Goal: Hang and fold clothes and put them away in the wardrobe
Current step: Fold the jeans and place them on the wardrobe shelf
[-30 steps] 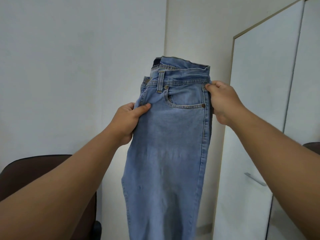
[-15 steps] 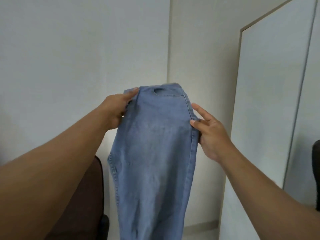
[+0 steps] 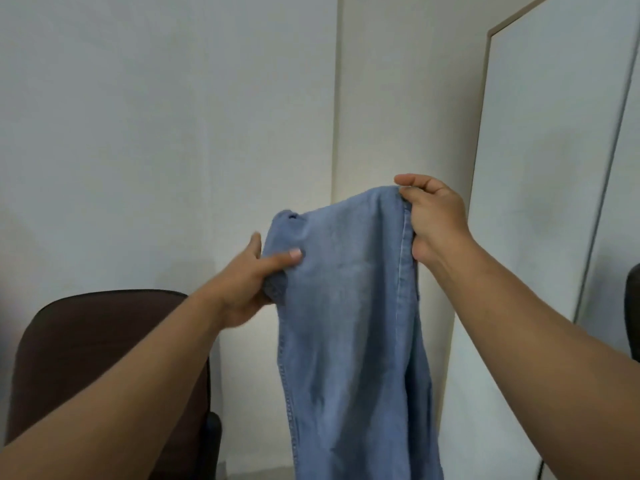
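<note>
Wardrobe doors (image 3: 540, 174) fill the right of my view, a dark brown chair (image 3: 104, 358) sits low on the left. Between them I hold light blue jeans (image 3: 349, 323) up in the air, their legs hanging down past the frame's bottom edge. My right hand (image 3: 434, 216) curls round the upper right seam; my left hand (image 3: 249, 275) pinches the left edge, thumb across the front.
</note>
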